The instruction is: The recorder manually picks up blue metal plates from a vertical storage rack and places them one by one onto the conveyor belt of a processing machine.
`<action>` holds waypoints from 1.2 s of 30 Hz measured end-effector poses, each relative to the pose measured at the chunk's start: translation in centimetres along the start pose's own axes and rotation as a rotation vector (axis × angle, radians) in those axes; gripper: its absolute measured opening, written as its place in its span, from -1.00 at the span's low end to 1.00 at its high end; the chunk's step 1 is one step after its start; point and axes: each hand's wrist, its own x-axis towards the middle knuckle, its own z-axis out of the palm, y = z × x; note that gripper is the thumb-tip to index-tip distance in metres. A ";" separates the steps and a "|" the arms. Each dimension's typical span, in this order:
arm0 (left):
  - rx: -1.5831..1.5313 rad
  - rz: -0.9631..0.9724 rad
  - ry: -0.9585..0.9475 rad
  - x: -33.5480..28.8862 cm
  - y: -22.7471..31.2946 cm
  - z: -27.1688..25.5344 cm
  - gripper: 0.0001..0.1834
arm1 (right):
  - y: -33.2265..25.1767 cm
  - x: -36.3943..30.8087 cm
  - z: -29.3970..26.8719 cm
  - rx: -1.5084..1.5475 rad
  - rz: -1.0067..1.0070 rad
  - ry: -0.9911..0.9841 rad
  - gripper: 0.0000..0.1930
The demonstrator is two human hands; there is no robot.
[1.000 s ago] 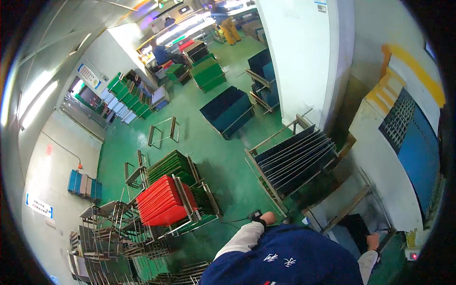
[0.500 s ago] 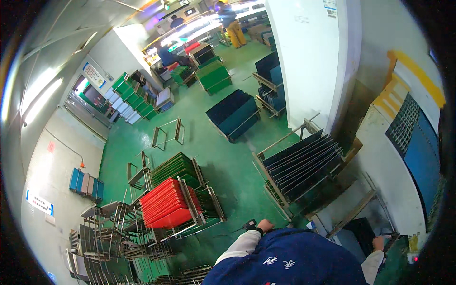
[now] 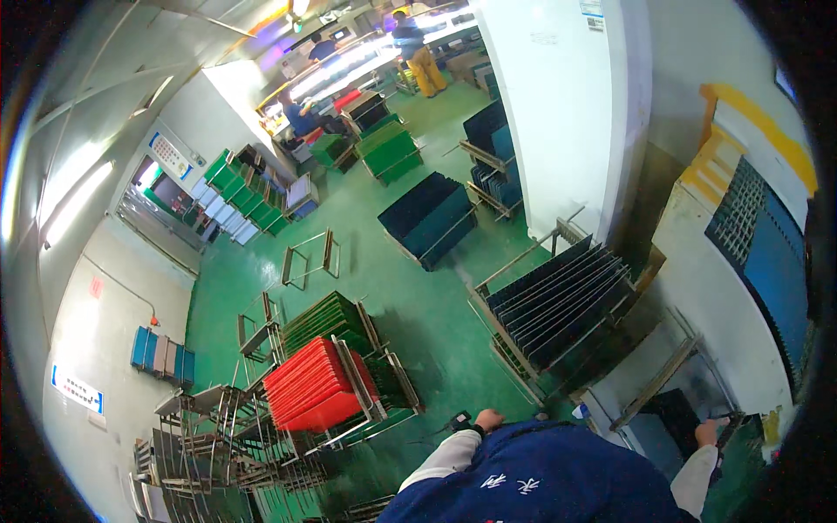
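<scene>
My right hand (image 3: 708,431), at the lower right, is closed on the end of a metal rack (image 3: 656,383). Dark flat panels (image 3: 671,420) stand in that rack, just left of the hand. My left hand (image 3: 490,419) is curled in front of my body, with a dark band at its wrist. Its fingers are partly hidden, and I cannot make out what they hold, if anything. Ahead of me stands a larger rack (image 3: 510,336) with a row of upright dark panels (image 3: 562,301).
Red panels (image 3: 318,388) and green panels (image 3: 327,324) fill racks to the left, beside stacked bare metal frames (image 3: 214,427). A blue panel stack (image 3: 427,218) stands on the green floor. A white pillar (image 3: 567,113) and a white machine (image 3: 697,235) are at right. People work far off.
The view has shifted slightly. My right hand has risen a little beside the rack and still touches it. My left hand stays near my body.
</scene>
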 end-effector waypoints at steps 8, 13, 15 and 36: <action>-0.089 -0.001 -0.039 -0.9 0.7 -0.4 -0.59 | -2.7 -1.9 -4.1 -0.421 -0.210 -0.193 -0.68; -0.108 -0.082 -0.080 -1.1 1.5 -0.5 -0.58 | -4.4 -4.6 -5.4 0.022 0.233 -0.044 -0.69; -0.156 -0.110 -0.080 -0.7 0.8 -0.3 -0.58 | -4.6 -5.2 -5.8 0.073 0.218 -0.051 -0.66; 0.431 0.321 -0.192 1.2 2.8 -1.3 -0.68 | -12.8 -10.2 -11.7 -0.091 0.315 -0.104 -0.71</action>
